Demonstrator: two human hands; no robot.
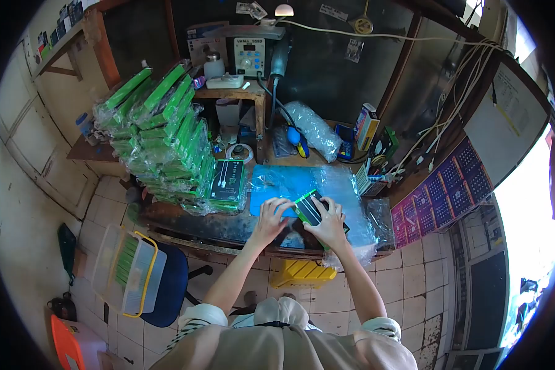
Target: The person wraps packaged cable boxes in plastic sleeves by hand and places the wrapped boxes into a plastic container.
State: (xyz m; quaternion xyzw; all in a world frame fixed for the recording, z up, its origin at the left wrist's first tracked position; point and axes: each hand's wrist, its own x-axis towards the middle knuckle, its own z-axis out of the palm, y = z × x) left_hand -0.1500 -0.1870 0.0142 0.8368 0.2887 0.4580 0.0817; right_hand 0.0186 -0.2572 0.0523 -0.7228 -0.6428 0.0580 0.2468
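A small green and black box [306, 208] with pale stripes on its face lies tilted over the front of the workbench. My right hand [328, 223] grips it from the right, fingers bent over its face. At the box's left edge is my left hand [274, 217], fingers curved and thumb apart; whether it touches the box is hard to make out. Beneath and beside the hands are a blue mat [271, 179] and a sheet of clear bubble wrap [342, 185]. A similar box showing a white cable [229, 180] lies left of the mat.
A tall stack of plastic-wrapped green boxes [166, 142] stands at the left. Behind are a soldering station [249, 57], a roll of bubble wrap [311, 132] and a blue air blower [296, 135]. A clear bin [126, 265] rests on a blue chair [169, 287]; a yellow stool [302, 273] sits below the bench.
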